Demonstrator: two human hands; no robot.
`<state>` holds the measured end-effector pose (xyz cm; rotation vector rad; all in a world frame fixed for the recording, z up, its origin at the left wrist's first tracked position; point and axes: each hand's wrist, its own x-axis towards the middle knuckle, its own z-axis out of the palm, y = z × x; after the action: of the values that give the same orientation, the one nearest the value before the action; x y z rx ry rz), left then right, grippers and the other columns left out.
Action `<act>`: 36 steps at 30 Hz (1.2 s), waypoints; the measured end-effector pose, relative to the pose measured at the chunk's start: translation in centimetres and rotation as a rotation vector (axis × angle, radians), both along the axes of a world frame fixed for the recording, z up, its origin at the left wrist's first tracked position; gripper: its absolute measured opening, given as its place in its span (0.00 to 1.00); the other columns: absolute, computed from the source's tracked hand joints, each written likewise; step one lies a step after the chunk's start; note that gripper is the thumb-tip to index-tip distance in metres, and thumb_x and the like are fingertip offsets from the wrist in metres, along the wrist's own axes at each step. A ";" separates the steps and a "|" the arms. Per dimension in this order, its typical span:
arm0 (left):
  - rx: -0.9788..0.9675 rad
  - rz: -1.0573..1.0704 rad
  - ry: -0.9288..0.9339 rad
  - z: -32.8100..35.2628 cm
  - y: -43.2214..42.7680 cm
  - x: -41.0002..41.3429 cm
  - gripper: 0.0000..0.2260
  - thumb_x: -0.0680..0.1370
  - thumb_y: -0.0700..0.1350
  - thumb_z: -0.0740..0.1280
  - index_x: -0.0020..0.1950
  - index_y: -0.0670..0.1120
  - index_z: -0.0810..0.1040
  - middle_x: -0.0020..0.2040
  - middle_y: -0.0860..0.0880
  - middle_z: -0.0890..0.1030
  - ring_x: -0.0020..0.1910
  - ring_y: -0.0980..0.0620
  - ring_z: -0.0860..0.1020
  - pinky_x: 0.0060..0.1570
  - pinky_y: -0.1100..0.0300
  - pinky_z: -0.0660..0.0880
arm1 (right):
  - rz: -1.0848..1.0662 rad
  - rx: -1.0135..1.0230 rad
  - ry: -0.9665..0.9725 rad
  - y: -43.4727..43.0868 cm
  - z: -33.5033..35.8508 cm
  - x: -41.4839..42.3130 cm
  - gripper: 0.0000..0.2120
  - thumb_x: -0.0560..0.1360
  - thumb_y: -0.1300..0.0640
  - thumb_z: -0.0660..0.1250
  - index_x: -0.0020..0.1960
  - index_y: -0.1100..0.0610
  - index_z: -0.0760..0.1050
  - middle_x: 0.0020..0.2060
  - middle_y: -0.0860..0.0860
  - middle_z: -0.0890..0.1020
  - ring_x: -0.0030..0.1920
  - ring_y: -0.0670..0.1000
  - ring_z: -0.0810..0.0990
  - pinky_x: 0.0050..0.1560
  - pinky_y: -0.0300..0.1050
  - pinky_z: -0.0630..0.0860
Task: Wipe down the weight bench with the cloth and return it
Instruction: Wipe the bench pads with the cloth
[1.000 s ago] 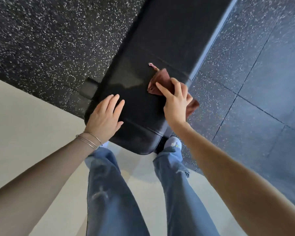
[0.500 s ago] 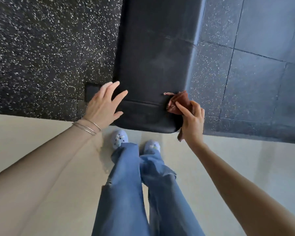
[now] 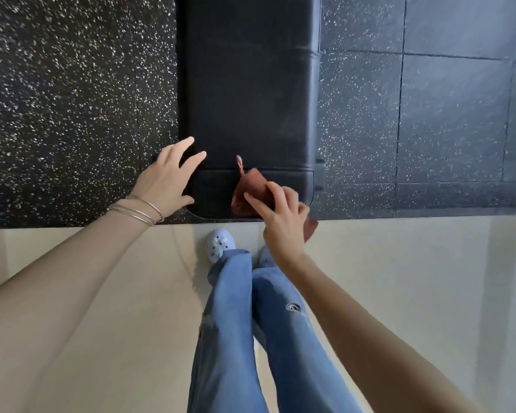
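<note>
While the right hand point(image 3: 283, 216) pinches the crumpled reddish-brown cloth point(image 3: 252, 190) against the near end of the black padded weight bench point(image 3: 248, 93), left hand point(image 3: 167, 180) splayed empty at its left edge, wiping appears underway; next stroke probably needs the far pad.

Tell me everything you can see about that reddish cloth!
The cloth is reddish-brown, soft and crumpled, with a thin pointy corner sticking up. It lies pressed against the near end of the black padded bench, by the end seam. The right hand holds it in its grip, fingers spread over it, and one corner pokes out below the hand past the bench edge. The left hand is not touching it.
</note>
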<state>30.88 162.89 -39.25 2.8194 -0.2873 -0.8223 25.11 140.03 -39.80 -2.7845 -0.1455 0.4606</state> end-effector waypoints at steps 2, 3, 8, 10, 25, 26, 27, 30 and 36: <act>0.011 0.029 0.010 0.0 -0.3 -0.2 0.40 0.67 0.43 0.77 0.75 0.48 0.60 0.76 0.46 0.54 0.73 0.43 0.57 0.58 0.41 0.72 | -0.139 -0.038 0.005 -3.9 0.0 1.7 0.29 0.67 0.67 0.60 0.61 0.43 0.76 0.65 0.53 0.72 0.61 0.60 0.69 0.50 0.55 0.66; 0.014 0.046 0.014 0.0 -0.4 -0.2 0.40 0.67 0.42 0.77 0.75 0.48 0.61 0.76 0.46 0.54 0.73 0.43 0.57 0.57 0.41 0.73 | -0.163 -0.049 0.000 -5.5 0.1 2.5 0.29 0.68 0.66 0.60 0.62 0.42 0.75 0.66 0.53 0.71 0.62 0.60 0.68 0.50 0.55 0.66; 0.008 0.118 -0.001 -0.1 -1.0 -0.5 0.40 0.65 0.38 0.77 0.73 0.48 0.64 0.75 0.46 0.57 0.70 0.42 0.60 0.51 0.39 0.75 | -0.179 -0.017 -0.027 -6.2 -0.4 3.3 0.32 0.67 0.71 0.61 0.62 0.42 0.75 0.66 0.52 0.70 0.61 0.59 0.66 0.50 0.53 0.66; 0.003 0.131 -0.004 -0.3 -1.1 -0.8 0.39 0.66 0.37 0.76 0.73 0.48 0.63 0.75 0.45 0.57 0.70 0.43 0.61 0.50 0.40 0.75 | -0.326 0.031 -0.032 -4.1 -0.6 2.3 0.32 0.66 0.71 0.60 0.62 0.43 0.75 0.66 0.53 0.69 0.63 0.59 0.65 0.52 0.56 0.67; -0.084 -0.232 0.008 -1.0 7.1 0.5 0.29 0.75 0.44 0.68 0.74 0.46 0.63 0.75 0.44 0.58 0.73 0.45 0.59 0.60 0.49 0.72 | -0.283 0.040 -0.107 9.2 -0.3 3.0 0.29 0.64 0.72 0.62 0.58 0.46 0.79 0.63 0.53 0.74 0.63 0.58 0.69 0.54 0.52 0.63; -0.068 -0.260 0.026 -1.0 8.1 0.6 0.29 0.76 0.45 0.68 0.74 0.46 0.61 0.75 0.44 0.57 0.73 0.45 0.58 0.61 0.50 0.71 | -0.359 0.046 -0.116 9.8 -0.2 4.2 0.29 0.65 0.71 0.62 0.58 0.46 0.79 0.64 0.52 0.73 0.63 0.57 0.68 0.56 0.51 0.62; -0.051 -0.286 0.041 -1.0 9.0 0.7 0.29 0.76 0.45 0.67 0.75 0.46 0.60 0.75 0.45 0.56 0.74 0.46 0.57 0.62 0.50 0.72 | -0.425 0.047 -0.127 10.2 -0.1 5.5 0.29 0.66 0.70 0.61 0.58 0.45 0.79 0.64 0.51 0.72 0.64 0.56 0.67 0.57 0.51 0.61; -0.038 -0.318 0.046 -1.2 11.4 0.7 0.28 0.77 0.45 0.66 0.74 0.46 0.60 0.75 0.44 0.57 0.73 0.46 0.59 0.61 0.50 0.72 | -0.532 0.000 -0.158 12.0 -0.4 8.9 0.28 0.67 0.69 0.60 0.59 0.45 0.78 0.66 0.50 0.71 0.65 0.56 0.65 0.58 0.52 0.60; -0.069 -0.319 0.084 -2.1 12.0 1.1 0.29 0.77 0.46 0.66 0.75 0.44 0.59 0.75 0.45 0.57 0.73 0.46 0.58 0.64 0.52 0.68 | -0.154 -0.058 -0.175 17.2 -0.4 4.3 0.19 0.69 0.61 0.58 0.53 0.48 0.82 0.60 0.53 0.78 0.60 0.59 0.74 0.52 0.55 0.67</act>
<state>32.00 174.91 -41.38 2.7037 -0.7509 -0.9685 29.45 157.26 -40.17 -2.8624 0.0436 0.1866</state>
